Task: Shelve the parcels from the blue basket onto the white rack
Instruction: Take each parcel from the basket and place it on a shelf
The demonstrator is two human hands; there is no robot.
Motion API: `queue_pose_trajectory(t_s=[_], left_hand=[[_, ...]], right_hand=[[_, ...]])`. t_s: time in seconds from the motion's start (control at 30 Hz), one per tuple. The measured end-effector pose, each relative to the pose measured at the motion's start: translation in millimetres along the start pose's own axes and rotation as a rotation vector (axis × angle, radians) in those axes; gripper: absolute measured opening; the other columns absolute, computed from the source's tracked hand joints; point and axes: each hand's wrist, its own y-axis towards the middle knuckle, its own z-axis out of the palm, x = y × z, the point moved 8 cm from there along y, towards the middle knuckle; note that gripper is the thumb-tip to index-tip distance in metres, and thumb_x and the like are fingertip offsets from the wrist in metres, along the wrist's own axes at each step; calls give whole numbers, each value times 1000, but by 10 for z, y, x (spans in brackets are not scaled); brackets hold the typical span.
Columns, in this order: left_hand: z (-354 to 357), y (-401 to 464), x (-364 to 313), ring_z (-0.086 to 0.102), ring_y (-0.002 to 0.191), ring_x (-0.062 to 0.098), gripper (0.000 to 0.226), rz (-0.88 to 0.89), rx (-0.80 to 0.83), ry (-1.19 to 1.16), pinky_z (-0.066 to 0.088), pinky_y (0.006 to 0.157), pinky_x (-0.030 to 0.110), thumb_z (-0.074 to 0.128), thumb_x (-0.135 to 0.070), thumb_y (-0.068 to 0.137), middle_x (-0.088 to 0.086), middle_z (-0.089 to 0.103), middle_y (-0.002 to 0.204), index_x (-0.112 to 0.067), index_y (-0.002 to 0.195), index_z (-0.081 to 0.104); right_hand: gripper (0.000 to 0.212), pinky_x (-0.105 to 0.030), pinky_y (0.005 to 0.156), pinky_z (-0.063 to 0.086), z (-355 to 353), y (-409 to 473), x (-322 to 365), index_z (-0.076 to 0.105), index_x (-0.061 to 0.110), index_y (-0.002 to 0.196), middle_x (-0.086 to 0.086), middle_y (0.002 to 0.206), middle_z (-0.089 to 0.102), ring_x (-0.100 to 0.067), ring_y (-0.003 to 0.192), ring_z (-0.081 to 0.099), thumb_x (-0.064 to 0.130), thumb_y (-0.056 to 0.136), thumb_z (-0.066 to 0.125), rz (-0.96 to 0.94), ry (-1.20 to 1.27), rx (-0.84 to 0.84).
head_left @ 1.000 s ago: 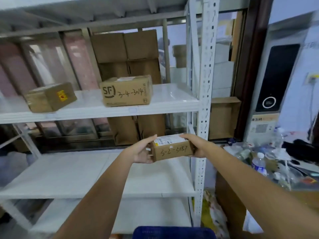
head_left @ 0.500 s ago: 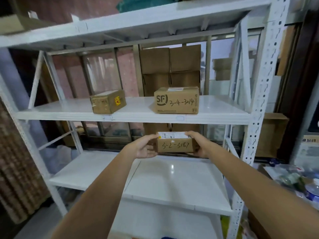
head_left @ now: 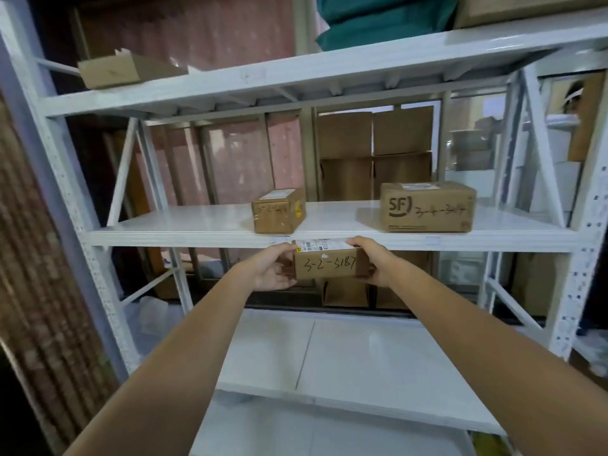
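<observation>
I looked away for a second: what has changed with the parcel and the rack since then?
Both hands, left hand and right hand, lifted the held parcel from above the lower shelf to the middle shelf front edge. Grip unchanged; the small box and SF box stayed put.

White rack (head_left: 204,222), two parcels (head_left: 279,210)

1. Dim, flat indoor light; cool bluish cast over the white metal rack (head_left: 329,240).
2. Brightest patch at right rear, daylight behind the rack's far end.
3. Soft sheen on the white lower shelf board (head_left: 378,350); no hard glare.
4. Underside of the upper shelves in shadow; left side dark.
5. Motion blur throughout; brown woven surface (head_left: 39,274) at left smeared.
6. Handwriting on the small brown cardboard parcel (head_left: 329,263) legible.
7. Wide-angle bowing of uprights near the edges.
</observation>
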Motion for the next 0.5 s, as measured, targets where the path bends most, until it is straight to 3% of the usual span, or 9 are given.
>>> queue_pose_trajectory(t_s=[0.13,0.27,0.4,0.5], left_hand=[[-682,-172,-180,60,107,30,35,30,-82,-37,50,88,34,62,-33,88,19,65,112,-10,113,52],[-1382,-281,-388,61,100,29,35,79,-226,-92,53,75,33,61,-35,89,18,64,106,-9,110,50],[-2065,-282,-605,60,111,31,29,144,-356,-122,53,89,35,60,-35,90,18,65,112,-10,103,53],[-2555,-252,-801,64,97,28,28,213,-484,-131,56,67,32,61,-34,91,15,67,100,-12,107,55]], right_hand=[[40,-34,65,55,764,24,143,54,17,115,-14,98,64,-25,99,59,38,84,66,-17,-4,74],[42,-38,78,59,1512,196,274,52,17,122,-15,103,64,-26,100,60,33,86,66,-53,2,144],[25,-33,70,57,2226,454,364,51,17,104,-12,98,62,-22,89,60,30,88,65,-59,26,180],[26,-30,64,57,2779,758,441,52,15,103,-13,97,62,-21,86,60,33,88,65,-78,-18,237]])
